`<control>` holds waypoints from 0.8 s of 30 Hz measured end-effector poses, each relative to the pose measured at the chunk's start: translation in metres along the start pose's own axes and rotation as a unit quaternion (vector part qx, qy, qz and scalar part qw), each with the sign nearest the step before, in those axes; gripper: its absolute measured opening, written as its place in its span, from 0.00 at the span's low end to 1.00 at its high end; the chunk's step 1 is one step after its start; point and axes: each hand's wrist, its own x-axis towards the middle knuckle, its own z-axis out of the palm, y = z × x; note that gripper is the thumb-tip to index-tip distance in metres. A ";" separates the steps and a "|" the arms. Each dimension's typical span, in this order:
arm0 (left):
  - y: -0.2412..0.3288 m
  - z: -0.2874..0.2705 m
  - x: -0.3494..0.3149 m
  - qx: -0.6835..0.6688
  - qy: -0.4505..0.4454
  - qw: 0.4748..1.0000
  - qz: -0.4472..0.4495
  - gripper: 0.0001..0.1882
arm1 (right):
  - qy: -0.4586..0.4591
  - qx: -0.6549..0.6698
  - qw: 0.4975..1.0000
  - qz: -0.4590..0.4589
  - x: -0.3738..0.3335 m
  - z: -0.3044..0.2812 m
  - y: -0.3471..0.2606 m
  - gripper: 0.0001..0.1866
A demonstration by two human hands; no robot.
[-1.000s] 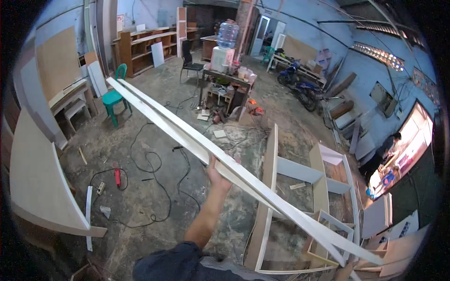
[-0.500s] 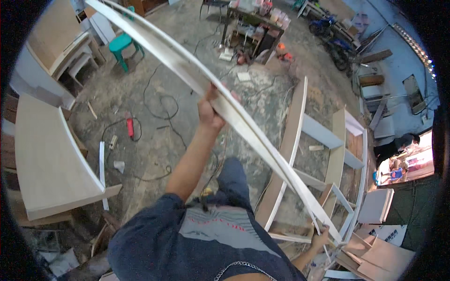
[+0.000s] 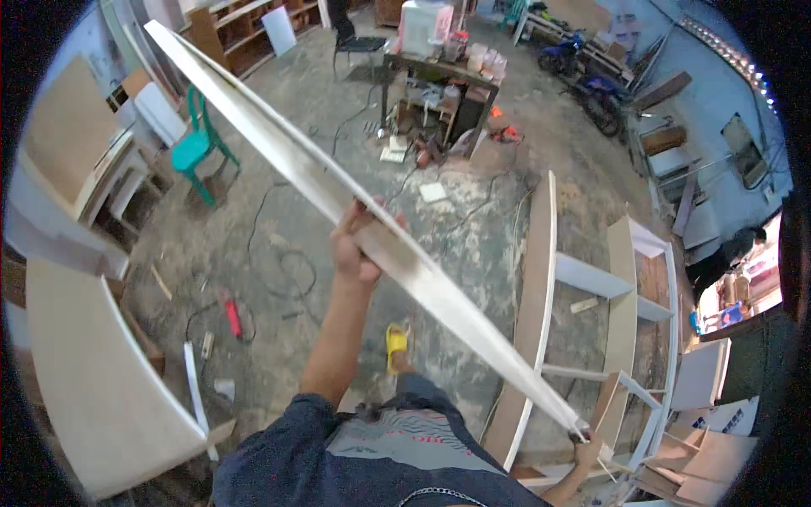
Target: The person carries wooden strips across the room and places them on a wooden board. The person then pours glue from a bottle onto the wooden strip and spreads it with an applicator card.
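Observation:
A long, narrow white wooden board with raised edges, like a shallow channel, runs diagonally in front of me from the far left to the near right. Around its middle my left hand is closed, fingers wrapped over the edge. At the near right end, my right hand grips the board low down; its fingers are small and partly hidden in the view. That end passes over a pale wooden frame with shelves on the floor.
A curved pale panel stands at left, near a red power tool and black cords. Further off are a green chair, a cluttered workbench and motorbikes. Loose panels lean at right, where another person bends.
My left hand and the board have shifted left and lower in the view, as the whole scene swung with my head. A yellow sandal on my foot now shows. Both hands keep their hold.

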 end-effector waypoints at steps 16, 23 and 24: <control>0.240 0.043 0.543 0.017 -0.141 0.990 -0.014 0.13 | -0.329 0.017 0.942 0.066 0.341 0.065 -0.516 0.19; 0.432 -0.019 0.800 0.017 -0.104 0.994 -0.032 0.21 | -0.359 0.221 0.906 0.038 0.425 0.207 -0.846 0.28; 0.463 -0.053 0.844 -0.014 -0.106 0.993 -0.047 0.20 | -0.364 0.199 0.909 0.029 0.450 0.234 -0.918 0.27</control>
